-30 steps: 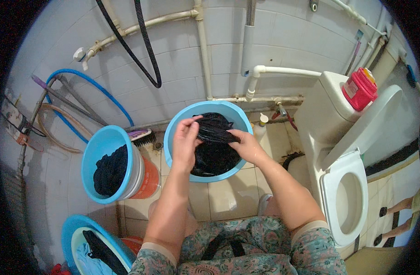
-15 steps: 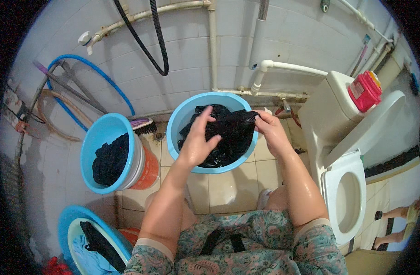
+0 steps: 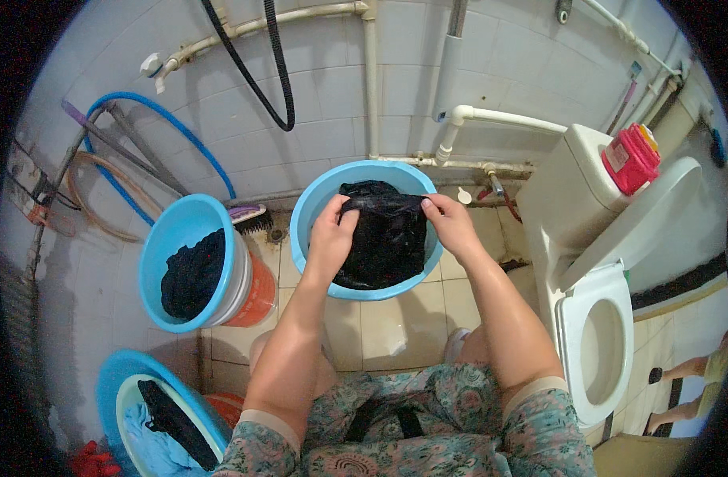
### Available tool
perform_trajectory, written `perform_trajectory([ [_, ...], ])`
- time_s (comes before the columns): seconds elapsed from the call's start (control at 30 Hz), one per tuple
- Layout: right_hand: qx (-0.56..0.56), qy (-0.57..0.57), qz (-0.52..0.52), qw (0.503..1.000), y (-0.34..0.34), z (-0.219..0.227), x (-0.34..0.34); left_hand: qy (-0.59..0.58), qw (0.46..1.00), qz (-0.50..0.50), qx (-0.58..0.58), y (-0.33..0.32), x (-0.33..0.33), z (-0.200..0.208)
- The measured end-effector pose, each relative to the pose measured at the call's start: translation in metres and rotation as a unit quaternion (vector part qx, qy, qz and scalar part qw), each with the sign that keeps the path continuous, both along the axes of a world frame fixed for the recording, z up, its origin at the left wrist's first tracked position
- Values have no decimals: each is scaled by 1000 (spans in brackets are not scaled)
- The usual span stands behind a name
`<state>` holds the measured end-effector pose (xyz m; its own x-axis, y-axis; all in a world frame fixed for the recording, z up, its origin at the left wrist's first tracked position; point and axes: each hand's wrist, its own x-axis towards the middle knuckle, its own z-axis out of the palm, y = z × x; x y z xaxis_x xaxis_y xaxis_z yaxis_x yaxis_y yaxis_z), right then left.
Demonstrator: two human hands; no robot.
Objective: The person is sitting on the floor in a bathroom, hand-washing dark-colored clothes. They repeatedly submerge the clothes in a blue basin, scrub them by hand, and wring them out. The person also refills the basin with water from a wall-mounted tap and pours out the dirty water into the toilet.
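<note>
A wet black garment [image 3: 384, 238] is stretched between my two hands over a light blue basin [image 3: 300, 211] on the tiled floor. My left hand [image 3: 332, 234] pinches its upper left edge, thumb on top. At the upper right edge, my right hand [image 3: 450, 221] grips the cloth between thumb and fingers. The garment hangs down from both hands into the basin and hides most of what lies inside. More dark cloth may sit beneath it; I cannot tell.
At the left, a blue basin [image 3: 153, 274] with black cloth [image 3: 193, 274] rests on a bucket [image 3: 256, 290]. Below it, another basin [image 3: 113, 389] holds light blue and black cloth. A scrub brush [image 3: 251, 218] lies by the wall. A toilet [image 3: 566, 318] stands right, near wall pipes [image 3: 507, 118].
My left hand, earlier spread above the cloth, has closed on its left edge. The garment is now pulled taut between both hands. My right hand has shifted slightly left, keeping its grip.
</note>
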<state>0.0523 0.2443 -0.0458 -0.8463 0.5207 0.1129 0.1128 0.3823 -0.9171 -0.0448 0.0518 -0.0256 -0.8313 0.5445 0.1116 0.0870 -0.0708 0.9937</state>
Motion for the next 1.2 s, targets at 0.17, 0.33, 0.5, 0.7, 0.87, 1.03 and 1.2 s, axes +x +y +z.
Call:
perform_trajectory([
  [0.17,-94,35,-38,994,-9,-19,-5,-267,937,-65,217,4,-4,-8],
  [0.33,17,6,69,997,-40,-44,3,-359,876,-128,296,-2,-8,2],
  [0.5,-81,-89,-24,992,11,-32,4,-339,852,-114,382,-16,-28,20],
  [0.7,-273,232,-246,900,76,43,52,-244,858,-19,452,-73,-58,33],
  [0.87,-257,201,-248,912,87,38,67,-210,853,24,478,-101,-73,29],
  [1.03,-272,260,-221,900,91,35,72,-157,855,-43,492,-124,-73,29],
  [1.2,-179,147,-217,948,94,27,71,-68,927,108,353,-136,-70,21],
])
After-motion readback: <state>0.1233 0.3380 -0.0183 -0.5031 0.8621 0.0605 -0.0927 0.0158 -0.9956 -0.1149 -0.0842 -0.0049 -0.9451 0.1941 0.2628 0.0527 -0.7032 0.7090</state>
